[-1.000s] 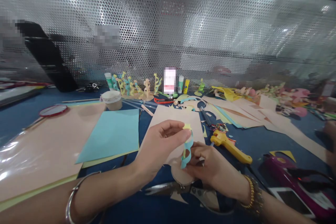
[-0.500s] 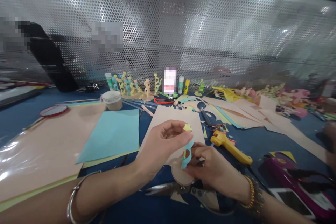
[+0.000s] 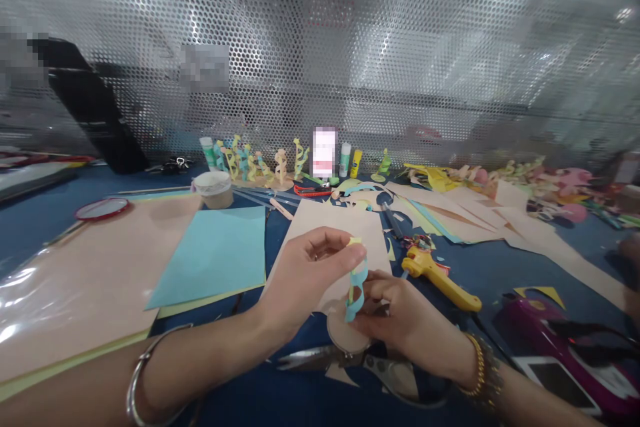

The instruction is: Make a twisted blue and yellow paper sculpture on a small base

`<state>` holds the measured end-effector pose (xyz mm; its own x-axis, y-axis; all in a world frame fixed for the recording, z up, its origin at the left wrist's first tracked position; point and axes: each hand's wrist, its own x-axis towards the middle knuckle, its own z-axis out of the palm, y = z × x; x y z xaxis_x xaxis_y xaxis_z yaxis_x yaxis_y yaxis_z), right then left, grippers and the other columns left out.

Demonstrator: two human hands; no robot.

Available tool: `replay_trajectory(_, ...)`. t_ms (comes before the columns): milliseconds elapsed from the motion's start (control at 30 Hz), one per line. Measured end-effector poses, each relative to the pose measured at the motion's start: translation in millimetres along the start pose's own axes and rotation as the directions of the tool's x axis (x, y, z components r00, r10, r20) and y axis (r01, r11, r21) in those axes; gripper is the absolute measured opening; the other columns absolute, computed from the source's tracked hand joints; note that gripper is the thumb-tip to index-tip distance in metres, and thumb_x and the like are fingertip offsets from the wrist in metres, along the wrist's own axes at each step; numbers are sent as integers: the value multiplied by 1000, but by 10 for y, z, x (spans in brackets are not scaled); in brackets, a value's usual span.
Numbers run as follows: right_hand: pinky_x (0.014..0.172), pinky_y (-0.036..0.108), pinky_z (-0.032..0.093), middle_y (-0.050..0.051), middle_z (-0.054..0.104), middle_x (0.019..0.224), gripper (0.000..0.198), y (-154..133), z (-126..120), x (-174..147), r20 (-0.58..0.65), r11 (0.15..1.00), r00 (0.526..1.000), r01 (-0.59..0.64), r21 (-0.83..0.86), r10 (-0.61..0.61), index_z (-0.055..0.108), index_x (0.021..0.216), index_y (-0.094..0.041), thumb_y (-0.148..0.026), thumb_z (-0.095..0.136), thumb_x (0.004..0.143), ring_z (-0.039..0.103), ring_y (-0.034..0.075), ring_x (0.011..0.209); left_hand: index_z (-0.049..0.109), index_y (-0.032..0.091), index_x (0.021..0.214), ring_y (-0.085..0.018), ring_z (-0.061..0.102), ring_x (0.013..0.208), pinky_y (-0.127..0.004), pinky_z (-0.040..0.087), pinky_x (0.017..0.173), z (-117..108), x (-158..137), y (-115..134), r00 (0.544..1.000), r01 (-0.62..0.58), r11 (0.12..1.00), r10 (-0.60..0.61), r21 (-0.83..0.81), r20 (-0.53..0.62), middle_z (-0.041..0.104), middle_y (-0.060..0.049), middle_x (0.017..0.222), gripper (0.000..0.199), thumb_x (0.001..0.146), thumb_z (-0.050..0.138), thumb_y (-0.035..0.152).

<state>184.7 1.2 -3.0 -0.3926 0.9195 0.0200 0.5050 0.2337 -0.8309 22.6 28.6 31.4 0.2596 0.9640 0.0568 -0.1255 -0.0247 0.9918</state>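
Between my two hands stands a small paper spiral ornament (image 3: 358, 287), a light-blue strip curling round a thin stem with a yellow star on top. My left hand (image 3: 313, 267) pinches its top by the star between thumb and fingertips. Lower down, my right hand (image 3: 395, 310) is closed around its bottom end, fingers curled at the blue strip. A round pale disc (image 3: 345, 337) lies under the ornament, partly hidden by my right hand. Just in front of it are scissors (image 3: 320, 358) beside pale paper scraps. Behind my hands is a pale sheet of paper (image 3: 340, 217).
Blue paper (image 3: 215, 253) and a plastic-covered pale sheet (image 3: 100, 273) lie left, near a paper cup (image 3: 213, 190). A yellow glue gun (image 3: 440, 280) and a purple device (image 3: 565, 347) are right. Finished spirals (image 3: 245, 163) stand at the back before a perforated metal screen (image 3: 280, 47).
Both hands stay nearly in place on the ornament. My left thumb and fingertips have shifted slightly over the star, covering more of it.
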Motion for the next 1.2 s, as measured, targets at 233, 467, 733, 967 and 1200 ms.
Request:
replay_trajectory(233, 57, 21, 44, 0, 62, 71, 5, -79, -91, 27, -38, 995, 994, -99, 29, 100, 64, 73, -17, -20, 61, 73, 55, 12, 63, 58, 23, 115, -21, 55, 102, -33, 40, 91, -101, 7, -57, 969, -122, 989, 101, 83, 225, 62, -5, 108, 42, 79, 60, 45)
replay_trajectory(467, 55, 24, 45, 0, 62, 65, 8, -114, -156, -4, -62, 982, 981, -185, -21, 184, 63, 75, -17, -23, 58, 75, 57, 14, 59, 64, 21, 94, -21, 60, 98, -33, 43, 90, -131, -18, -221, 972, -109, 955, 43, 277, 233, 67, -4, 101, 22, 74, 67, 31)
replay_trajectory(733, 66, 28, 45, 1, 64, 76, 9, -80, -113, 7, -127, 984, 986, -127, -122, 112, 61, 74, -19, -27, 60, 75, 57, 16, 70, 67, 19, 88, -19, 62, 89, -29, 45, 82, -107, -37, -217, 976, -138, 933, 72, 333, 204, 69, -3, 90, 15, 77, 65, 30)
replay_trajectory(967, 66, 25, 45, 0, 63, 78, 4, -70, -104, 0, -109, 995, 993, -43, -92, 33, 63, 74, -20, -17, 61, 73, 57, 14, 72, 65, 21, 95, -17, 61, 88, -29, 46, 83, -103, -24, -232, 981, -145, 949, 102, 281, 164, 67, -2, 89, 25, 73, 69, 33)
replay_trajectory(1200, 66, 24, 46, 0, 63, 82, 8, -60, -62, -5, -59, 996, 998, -25, -83, 20, 64, 73, -21, -14, 61, 74, 57, 14, 75, 67, 24, 89, -20, 62, 90, -32, 47, 83, -113, -6, -239, 989, -145, 949, 135, 280, 54, 69, -2, 90, 21, 71, 71, 35)
